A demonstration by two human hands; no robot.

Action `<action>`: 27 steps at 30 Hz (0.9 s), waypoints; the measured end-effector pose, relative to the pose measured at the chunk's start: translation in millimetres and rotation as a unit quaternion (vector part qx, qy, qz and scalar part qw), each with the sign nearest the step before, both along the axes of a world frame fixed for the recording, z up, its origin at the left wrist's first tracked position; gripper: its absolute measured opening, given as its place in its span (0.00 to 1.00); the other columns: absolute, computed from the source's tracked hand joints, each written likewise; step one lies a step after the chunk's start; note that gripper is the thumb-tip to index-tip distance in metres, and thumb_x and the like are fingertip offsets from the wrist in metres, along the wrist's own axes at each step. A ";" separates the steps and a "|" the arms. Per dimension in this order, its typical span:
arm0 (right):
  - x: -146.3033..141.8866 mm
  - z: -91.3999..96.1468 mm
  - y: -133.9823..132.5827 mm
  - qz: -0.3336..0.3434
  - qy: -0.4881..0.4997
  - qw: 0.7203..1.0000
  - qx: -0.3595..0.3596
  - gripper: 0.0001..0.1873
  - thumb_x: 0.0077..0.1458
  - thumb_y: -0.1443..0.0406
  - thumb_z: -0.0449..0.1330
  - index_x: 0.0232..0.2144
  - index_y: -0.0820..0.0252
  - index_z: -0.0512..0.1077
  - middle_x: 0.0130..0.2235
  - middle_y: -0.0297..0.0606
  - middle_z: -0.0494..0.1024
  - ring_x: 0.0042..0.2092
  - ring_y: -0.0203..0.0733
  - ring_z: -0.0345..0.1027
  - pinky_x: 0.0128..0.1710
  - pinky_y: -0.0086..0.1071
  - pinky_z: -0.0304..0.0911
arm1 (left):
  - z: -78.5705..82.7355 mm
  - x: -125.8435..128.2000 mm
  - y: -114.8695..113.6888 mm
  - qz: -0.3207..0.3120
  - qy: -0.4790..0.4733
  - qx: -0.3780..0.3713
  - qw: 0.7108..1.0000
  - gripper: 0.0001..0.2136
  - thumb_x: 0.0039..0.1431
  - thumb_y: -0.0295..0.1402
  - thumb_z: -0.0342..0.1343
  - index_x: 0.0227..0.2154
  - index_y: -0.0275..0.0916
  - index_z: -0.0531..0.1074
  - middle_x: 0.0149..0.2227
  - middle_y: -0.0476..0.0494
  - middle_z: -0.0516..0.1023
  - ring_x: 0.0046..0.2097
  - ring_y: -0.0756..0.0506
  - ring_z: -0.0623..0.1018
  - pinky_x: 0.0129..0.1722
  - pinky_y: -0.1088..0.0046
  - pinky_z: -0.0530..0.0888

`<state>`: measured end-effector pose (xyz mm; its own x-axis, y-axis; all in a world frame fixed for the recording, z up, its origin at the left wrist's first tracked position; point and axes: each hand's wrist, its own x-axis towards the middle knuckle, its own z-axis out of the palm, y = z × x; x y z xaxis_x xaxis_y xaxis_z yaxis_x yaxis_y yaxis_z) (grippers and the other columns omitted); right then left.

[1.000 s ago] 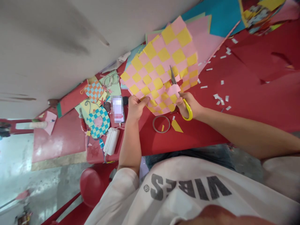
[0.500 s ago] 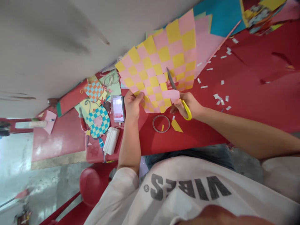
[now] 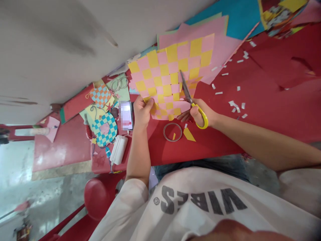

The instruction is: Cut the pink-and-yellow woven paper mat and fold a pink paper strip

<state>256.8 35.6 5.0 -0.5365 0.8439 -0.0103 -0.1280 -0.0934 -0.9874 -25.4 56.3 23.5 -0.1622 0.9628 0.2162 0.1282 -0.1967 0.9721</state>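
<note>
My left hand (image 3: 142, 110) is closed on the lower left edge of a woven pink and yellow checkered paper sheet (image 3: 165, 79), thumb on top. The sheet is tilted up over the table, with a cut running into its right part. In my right hand (image 3: 200, 113) is a pair of scissors (image 3: 191, 97) with yellow handles. The blades point up and away, in front of the sheet at the cut. A metal ring (image 3: 172, 132) lies on the table below the sheet, beside a yellow paper scrap (image 3: 189, 135).
At left are a phone (image 3: 125, 115), a white power bank (image 3: 118, 150), a blue checkered paper piece (image 3: 104, 130) and an orange one (image 3: 100, 95). Pink sheets (image 3: 218, 43) lie behind my work. White scraps (image 3: 232, 103) are strewn across the red table (image 3: 271, 110).
The woven sheet's upper right part has dropped lower. My right hand has shifted slightly right with the scissors, and the pink flap no longer covers their pivot.
</note>
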 end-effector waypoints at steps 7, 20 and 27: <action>-1.5 -0.6 2.1 -0.034 -0.030 0.998 0.044 0.46 0.55 0.24 0.58 0.46 0.60 0.77 0.30 0.44 0.85 0.30 0.50 0.85 0.31 0.38 0.83 | 0.1 -1.5 -1.0 -0.019 0.013 -0.024 0.999 0.22 0.58 0.51 0.73 0.48 0.43 0.81 0.46 0.44 0.87 0.47 0.43 0.85 0.54 0.64 0.80; 0.0 -5.3 -2.5 -0.065 -0.059 0.992 0.089 0.37 0.65 0.30 0.55 0.39 0.56 0.76 0.26 0.40 0.83 0.26 0.47 0.82 0.25 0.38 0.77 | -2.0 -2.1 -0.9 -0.036 0.025 -0.011 0.999 0.19 0.60 0.49 0.71 0.47 0.43 0.82 0.45 0.44 0.86 0.47 0.43 0.85 0.53 0.63 0.79; 0.4 -4.2 0.1 -0.049 -0.042 0.995 0.073 0.39 0.60 0.27 0.59 0.43 0.56 0.74 0.25 0.40 0.83 0.25 0.49 0.81 0.24 0.39 0.77 | -2.6 -3.1 1.2 -0.004 0.035 0.001 0.999 0.23 0.59 0.55 0.71 0.47 0.43 0.80 0.46 0.42 0.86 0.47 0.40 0.85 0.54 0.61 0.79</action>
<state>257.2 35.7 0.8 -0.4530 0.8884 0.0739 -0.0450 0.0601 -0.9972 -28.5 57.4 20.8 -0.1387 0.9635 0.2289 0.1942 -0.2002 0.9603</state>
